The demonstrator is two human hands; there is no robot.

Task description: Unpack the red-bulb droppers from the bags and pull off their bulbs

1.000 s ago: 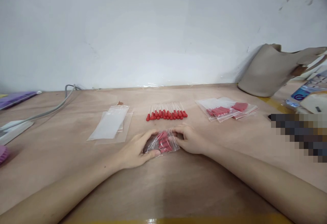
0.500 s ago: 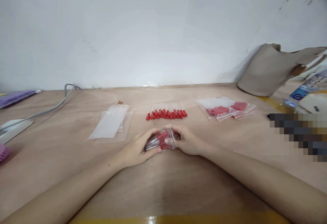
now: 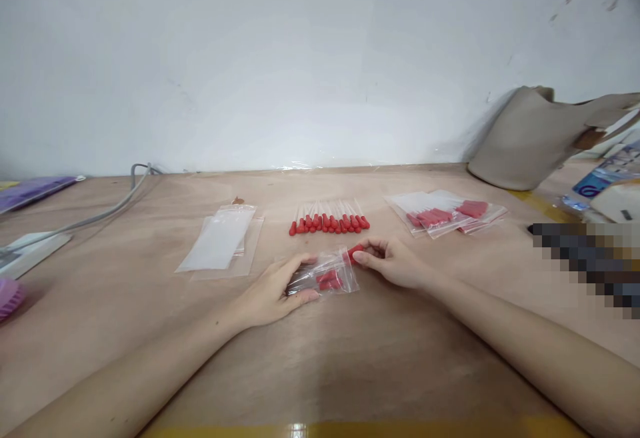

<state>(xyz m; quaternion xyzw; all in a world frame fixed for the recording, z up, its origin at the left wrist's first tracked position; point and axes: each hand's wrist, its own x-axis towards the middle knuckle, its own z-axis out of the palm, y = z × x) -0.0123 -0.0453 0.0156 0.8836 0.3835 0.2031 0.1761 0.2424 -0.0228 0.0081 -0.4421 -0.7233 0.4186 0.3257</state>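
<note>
My left hand [image 3: 273,295] is curled round the closed end of a clear zip bag [image 3: 306,281], thumb at the near side and fingers at the far side. Inside the bag lie droppers with red rubber bulbs [image 3: 330,281]. My right hand [image 3: 393,261] pinches the red bulb of a dropper [image 3: 353,253] between thumb and fingers at the bag's mouth. That dropper's thin tube still runs into the bag. Beyond my hands, a row of red-bulbed droppers [image 3: 327,223] lies side by side, tubes pointing to the wall.
Flat zip bags [image 3: 217,238] lie stacked on the left. Filled bags of red-bulbed droppers [image 3: 440,215] overlap on the right. A beige bag [image 3: 520,138] leans by the wall, near a plastic packet [image 3: 600,181]. A grey cable [image 3: 105,211] crosses the far left.
My right hand has shifted right from the bag's opening and now grips a red bulb at its mouth. The bag lies flatter; my left hand stays round it.
</note>
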